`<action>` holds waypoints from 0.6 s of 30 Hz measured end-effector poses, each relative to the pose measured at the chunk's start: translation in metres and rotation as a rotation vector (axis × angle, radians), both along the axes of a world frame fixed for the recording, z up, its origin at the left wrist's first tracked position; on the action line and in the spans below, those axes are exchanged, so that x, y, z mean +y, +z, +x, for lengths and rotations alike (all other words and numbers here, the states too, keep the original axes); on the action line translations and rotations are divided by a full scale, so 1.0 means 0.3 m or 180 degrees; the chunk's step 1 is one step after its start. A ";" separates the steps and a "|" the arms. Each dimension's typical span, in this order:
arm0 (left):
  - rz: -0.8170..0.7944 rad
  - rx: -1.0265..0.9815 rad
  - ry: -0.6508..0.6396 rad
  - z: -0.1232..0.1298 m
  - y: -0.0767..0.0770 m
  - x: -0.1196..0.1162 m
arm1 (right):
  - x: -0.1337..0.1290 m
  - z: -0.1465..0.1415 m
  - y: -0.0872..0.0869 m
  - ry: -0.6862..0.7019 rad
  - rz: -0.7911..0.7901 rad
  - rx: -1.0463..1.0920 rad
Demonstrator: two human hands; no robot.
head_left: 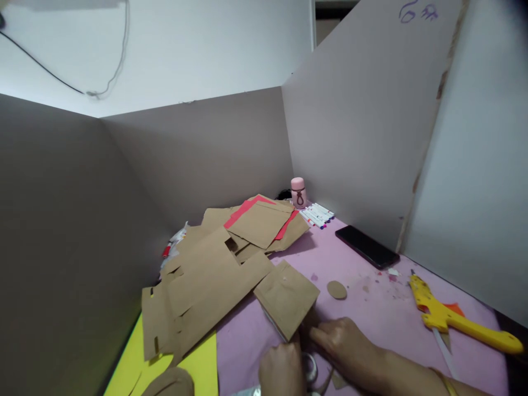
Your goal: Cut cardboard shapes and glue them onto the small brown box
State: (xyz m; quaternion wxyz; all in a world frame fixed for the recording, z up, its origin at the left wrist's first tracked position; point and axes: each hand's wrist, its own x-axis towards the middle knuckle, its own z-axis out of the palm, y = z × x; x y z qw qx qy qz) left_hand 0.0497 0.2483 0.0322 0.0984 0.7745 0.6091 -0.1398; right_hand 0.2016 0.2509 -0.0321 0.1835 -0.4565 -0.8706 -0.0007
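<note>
Cool, diffuse light washed over the white wall (214, 49), glowing hardest at the far left from a source beyond our view, while we found the left panel (61, 236) deep in grey gloom. Down on the pink tabletop (383, 313) we caught soft-edged shadows under the cardboard sheets (214, 280), and a darker pocket beneath the square piece (286, 297), right by the right hand (346, 344). Out wide, we saw the lens stretch the forearm (412, 368), a dark blur swallow the top right corner, and fine detail turn soft.
</note>
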 end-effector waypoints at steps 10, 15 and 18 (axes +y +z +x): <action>0.0001 -0.0052 -0.0031 -0.011 0.022 -0.001 | 0.011 0.060 0.073 -0.0798 -0.0373 0.0929; 0.0075 -0.0033 -0.0063 -0.019 0.016 0.002 | 0.069 0.046 0.101 -0.1052 -0.0452 0.1055; 0.0129 0.0003 -0.0112 -0.027 0.015 0.014 | 0.093 0.027 0.100 -0.1060 -0.0453 0.1041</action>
